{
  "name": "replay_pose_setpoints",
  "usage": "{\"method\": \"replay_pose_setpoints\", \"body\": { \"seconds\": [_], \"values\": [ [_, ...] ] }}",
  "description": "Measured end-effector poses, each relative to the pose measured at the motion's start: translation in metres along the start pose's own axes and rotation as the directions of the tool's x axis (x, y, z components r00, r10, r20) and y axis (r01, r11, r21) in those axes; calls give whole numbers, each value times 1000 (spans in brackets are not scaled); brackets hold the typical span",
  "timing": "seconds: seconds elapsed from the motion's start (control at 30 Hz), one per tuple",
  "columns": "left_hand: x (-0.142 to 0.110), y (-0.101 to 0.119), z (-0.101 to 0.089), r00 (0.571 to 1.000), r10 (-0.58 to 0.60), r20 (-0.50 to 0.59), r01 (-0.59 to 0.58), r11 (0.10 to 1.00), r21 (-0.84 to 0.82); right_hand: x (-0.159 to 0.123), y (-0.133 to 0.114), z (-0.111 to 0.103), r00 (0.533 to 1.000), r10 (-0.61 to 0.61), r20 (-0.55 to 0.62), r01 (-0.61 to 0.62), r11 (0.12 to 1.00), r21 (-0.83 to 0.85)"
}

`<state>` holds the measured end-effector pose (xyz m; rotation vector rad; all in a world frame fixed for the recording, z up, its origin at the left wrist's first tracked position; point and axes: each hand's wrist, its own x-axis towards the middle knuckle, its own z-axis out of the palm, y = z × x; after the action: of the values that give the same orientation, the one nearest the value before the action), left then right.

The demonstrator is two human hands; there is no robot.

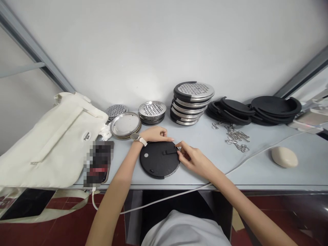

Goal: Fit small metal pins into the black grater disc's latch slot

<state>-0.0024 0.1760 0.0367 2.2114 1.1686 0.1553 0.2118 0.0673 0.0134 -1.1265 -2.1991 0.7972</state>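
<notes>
A black round disc (159,164) lies flat on the grey table, with a silvery dot at its left and a metal edge at lower right. On its upper face is a short black strap (169,152) running to the right rim. My left hand (155,134), with a watch at the wrist, rests along the disc's far edge, one finger stretched to the right and not wrapped around anything. My right hand (188,155) is at the right rim, thumb and index finger pinching the strap's small outer end. Its other fingers are curled.
Behind stand grater plates (153,109), metal discs (125,124) and a taller grater stack (193,92). Black round holders (275,107) and loose metal clips (237,135) lie right. A cream bag (48,140), phone (98,164), white cable (164,199) and beige mouse (284,157) are also there.
</notes>
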Motion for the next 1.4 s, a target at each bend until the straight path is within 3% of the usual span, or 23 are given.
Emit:
{"method": "replay_pose_setpoints", "body": {
  "seconds": [0.87, 1.1, 1.4],
  "values": [
    [-2, 0, 0, 1000, 25, -17, -25, 1000, -13, 0, 0, 1, 1000, 2, 20, -2, 1000, 21],
    [-2, 5, 4, 996, 70, -58, -66, 995, 77, 0, 0, 2, 999, -46, -1, 46, 999, 11],
    [4, -1, 11, 999, 10, -39, -1, 973, 231, 2, 5, 5, 996, -87, 1, 87, 996, 1]
  ]
}}
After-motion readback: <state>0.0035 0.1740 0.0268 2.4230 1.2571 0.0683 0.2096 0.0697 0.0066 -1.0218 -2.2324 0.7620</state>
